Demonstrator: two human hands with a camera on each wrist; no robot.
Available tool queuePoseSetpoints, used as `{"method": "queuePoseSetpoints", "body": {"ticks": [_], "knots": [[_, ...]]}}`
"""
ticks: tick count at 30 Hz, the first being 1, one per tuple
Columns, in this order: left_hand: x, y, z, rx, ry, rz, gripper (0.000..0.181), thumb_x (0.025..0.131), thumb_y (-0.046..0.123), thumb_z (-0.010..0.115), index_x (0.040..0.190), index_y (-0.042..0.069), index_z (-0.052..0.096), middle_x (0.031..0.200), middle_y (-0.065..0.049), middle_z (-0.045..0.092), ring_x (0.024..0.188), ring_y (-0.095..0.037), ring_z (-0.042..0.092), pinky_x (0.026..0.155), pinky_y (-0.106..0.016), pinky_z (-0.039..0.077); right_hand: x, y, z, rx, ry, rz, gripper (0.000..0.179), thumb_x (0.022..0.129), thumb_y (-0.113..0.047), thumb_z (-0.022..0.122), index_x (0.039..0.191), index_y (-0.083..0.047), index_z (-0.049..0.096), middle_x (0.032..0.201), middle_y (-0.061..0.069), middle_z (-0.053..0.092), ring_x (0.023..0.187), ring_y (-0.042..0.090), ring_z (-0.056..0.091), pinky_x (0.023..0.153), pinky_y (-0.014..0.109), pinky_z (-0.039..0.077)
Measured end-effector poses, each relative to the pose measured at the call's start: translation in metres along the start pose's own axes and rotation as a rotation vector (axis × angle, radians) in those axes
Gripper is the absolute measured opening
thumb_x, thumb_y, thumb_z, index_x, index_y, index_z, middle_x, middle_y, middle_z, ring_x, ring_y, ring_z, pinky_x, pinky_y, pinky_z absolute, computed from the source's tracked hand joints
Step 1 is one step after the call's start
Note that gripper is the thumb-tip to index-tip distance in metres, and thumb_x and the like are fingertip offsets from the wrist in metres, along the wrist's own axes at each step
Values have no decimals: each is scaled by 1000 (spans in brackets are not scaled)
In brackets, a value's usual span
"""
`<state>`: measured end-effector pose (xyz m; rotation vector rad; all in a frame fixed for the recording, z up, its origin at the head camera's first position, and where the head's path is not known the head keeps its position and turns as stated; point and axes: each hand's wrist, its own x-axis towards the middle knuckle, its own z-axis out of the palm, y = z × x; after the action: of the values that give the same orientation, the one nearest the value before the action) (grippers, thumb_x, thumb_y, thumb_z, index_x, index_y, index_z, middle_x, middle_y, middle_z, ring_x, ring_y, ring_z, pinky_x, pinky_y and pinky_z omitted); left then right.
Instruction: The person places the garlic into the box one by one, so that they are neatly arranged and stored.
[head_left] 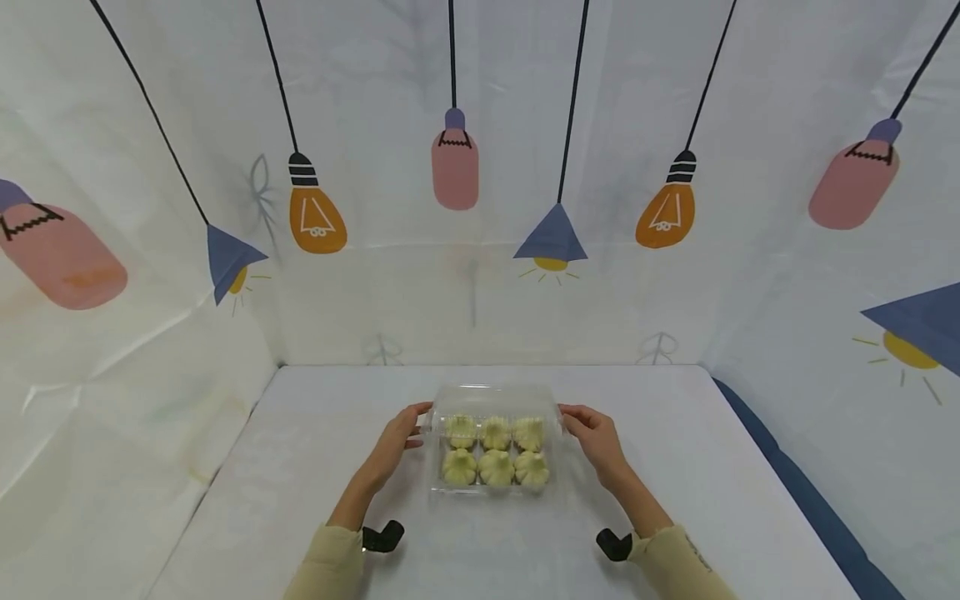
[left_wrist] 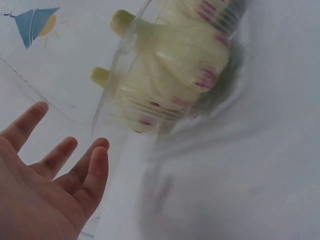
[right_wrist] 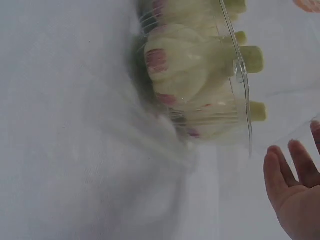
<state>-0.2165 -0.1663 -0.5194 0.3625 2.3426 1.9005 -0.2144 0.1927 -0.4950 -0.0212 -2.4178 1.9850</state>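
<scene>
A clear plastic clamshell box (head_left: 442,489) sits on the white table with several pale garlic bulbs (head_left: 497,468) standing in two rows. Its transparent lid (head_left: 491,400) is raised at the back. At the lid's left side is my left hand (head_left: 393,442), and my right hand (head_left: 597,440) is at its right side. The left wrist view shows loosely extended fingers (left_wrist: 60,155) close to the clear plastic. On the other side, similarly relaxed fingers (right_wrist: 275,172) reach toward the lid edge. Purple-marked garlic bulbs (right_wrist: 182,65) show through the box wall, stems rising above the rim.
The white tabletop (head_left: 322,417) surrounds the box. A white curtain (head_left: 375,292) printed with hanging lamps stands behind and along both sides. Blue fabric (head_left: 795,492) runs beside the table's right edge. Dark wrist mounts (head_left: 384,537) stick out at the sleeve cuffs.
</scene>
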Motion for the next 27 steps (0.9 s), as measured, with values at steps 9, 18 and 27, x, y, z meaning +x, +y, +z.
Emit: {"method": "queuePoseSetpoints", "body": {"ticks": [9, 18, 27], "knots": [[-16, -8, 11, -56, 42, 58, 42, 107, 26, 33, 144, 10, 45, 146, -19, 39, 126, -41, 43, 94, -55, 44, -24, 0, 0, -28, -45, -17, 39, 99, -21, 59, 131, 1, 58, 142, 18, 48, 121, 33, 52, 101, 50, 39], [-37, 10, 23, -48, 54, 85, 42, 106, 16, 34, 144, -3, 40, 149, -27, 31, 121, -48, 46, 91, -58, 44, -48, 17, 6, -52, -8, 7, 42, 97, -23, 61, 135, -8, 56, 142, 14, 49, 117, 31, 55, 97, 51, 41], [-46, 3, 29, -57, 109, 53, 41, 102, 13, 48, 141, 1, 46, 143, -24, 41, 112, -45, 55, 86, -51, 48, -65, 25, 14, 50, -5, 52, 45, 97, -23, 61, 139, -8, 53, 144, 13, 46, 115, 32, 57, 94, 43, 45]]}}
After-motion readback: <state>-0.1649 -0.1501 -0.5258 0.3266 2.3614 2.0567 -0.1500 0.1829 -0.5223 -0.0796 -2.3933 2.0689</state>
